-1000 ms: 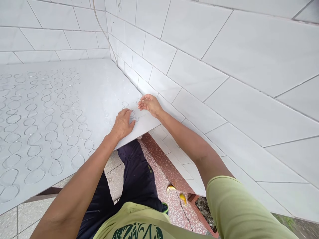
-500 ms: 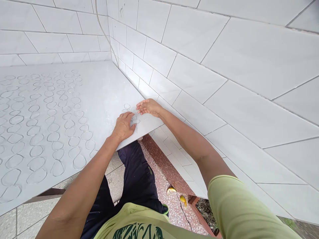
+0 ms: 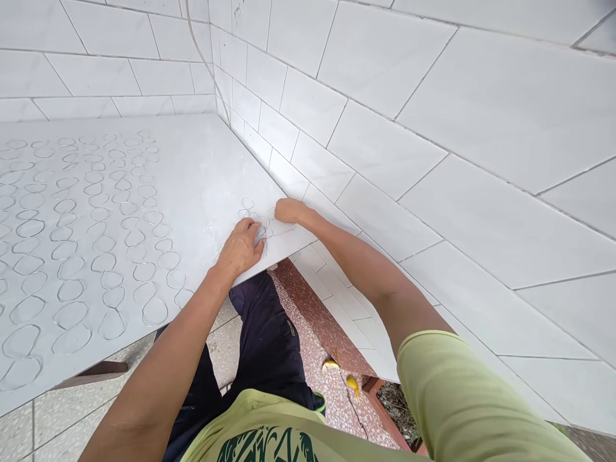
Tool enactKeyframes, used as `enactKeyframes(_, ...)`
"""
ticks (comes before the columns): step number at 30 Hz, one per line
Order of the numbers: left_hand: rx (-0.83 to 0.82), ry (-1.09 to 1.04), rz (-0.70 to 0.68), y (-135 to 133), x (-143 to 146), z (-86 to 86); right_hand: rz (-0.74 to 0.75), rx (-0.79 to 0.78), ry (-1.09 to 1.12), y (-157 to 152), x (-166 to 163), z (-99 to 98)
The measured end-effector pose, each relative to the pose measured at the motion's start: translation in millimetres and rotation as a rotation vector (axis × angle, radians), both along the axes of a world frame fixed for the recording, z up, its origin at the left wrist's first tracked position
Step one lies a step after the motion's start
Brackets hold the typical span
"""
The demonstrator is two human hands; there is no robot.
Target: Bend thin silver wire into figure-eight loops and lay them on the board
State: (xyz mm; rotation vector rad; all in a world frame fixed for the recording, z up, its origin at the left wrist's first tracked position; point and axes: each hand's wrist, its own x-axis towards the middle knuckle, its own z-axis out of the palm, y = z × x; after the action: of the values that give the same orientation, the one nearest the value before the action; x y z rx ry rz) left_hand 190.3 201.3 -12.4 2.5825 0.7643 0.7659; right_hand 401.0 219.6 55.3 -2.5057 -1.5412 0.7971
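A small bent figure of thin wire (image 3: 248, 203), with several loops, lies near the right corner of the white board (image 3: 192, 186). My left hand (image 3: 240, 247) rests on the board, its fingertips and thumb pressed on the wire and holding it down. Just to the right, my right hand (image 3: 290, 210) is closed with its fingers curled inward beside the wire loops. Those fingertips are turned away, so what they grip is hidden. A thin straight strand runs over the board below the right hand.
Rows of twisted wire loops (image 3: 101, 240) cover the board's left part. White tiled walls (image 3: 385, 128) border its back and right side. A thin cable (image 3: 195, 42) hangs in the corner. Two yellow pieces (image 3: 353, 386) lie on the speckled floor (image 3: 327, 401) below.
My right hand has gone from spread fingers to a closed, curled grip and has shifted slightly right. My left hand stays on the wire, almost unmoved.
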Motion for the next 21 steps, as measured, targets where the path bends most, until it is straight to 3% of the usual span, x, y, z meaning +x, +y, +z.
enactKeyframes(7, 0.03, -0.007, -0.02, -4, 0, 2.2, -0.12, -0.113, 0.123, 4, -7, 3.9)
enactKeyframes(21, 0.035, -0.068, 0.022, -3, -1, 0.2, -0.197, -0.116, 0.442, -3, -8, 4.1)
